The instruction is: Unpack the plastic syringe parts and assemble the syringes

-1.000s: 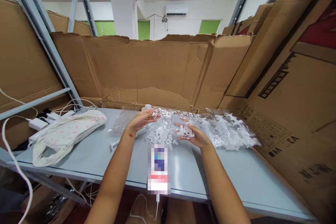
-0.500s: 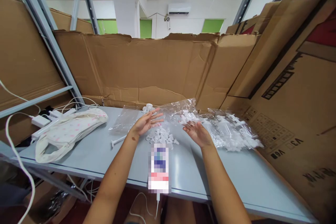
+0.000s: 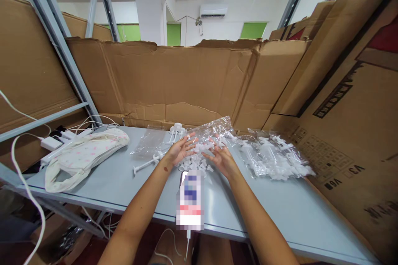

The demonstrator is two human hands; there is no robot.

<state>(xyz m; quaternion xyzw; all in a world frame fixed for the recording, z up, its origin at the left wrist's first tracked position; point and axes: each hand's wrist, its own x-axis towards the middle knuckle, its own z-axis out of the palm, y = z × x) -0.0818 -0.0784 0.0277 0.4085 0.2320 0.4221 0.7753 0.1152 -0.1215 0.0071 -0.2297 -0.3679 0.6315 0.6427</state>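
My left hand [image 3: 180, 150] has its fingers spread beside a pile of small white plastic pieces [image 3: 195, 163] on the grey table [image 3: 133, 190]. On the other side of the pile, my right hand [image 3: 222, 160] is open too, its fingertips near some white pieces and a clear plastic bag [image 3: 214, 129]. Neither hand grips anything visible. White plunger-like parts [image 3: 176, 130] stand behind my left hand, and another long white part [image 3: 144, 166] lies left of it. Bags of white parts [image 3: 273, 157] lie to the right.
A phone [image 3: 190, 201] with a cable is at the front edge. A white spotted cloth pouch [image 3: 83, 153] and a power strip [image 3: 51, 144] sit at the left. Cardboard [image 3: 186, 78] walls the back; a large carton [image 3: 348, 140] stands at the right.
Both hands have moved closer together over the pile, the right hand leftward and the left slightly rightward. More of the white parts behind and left of my left hand now shows.
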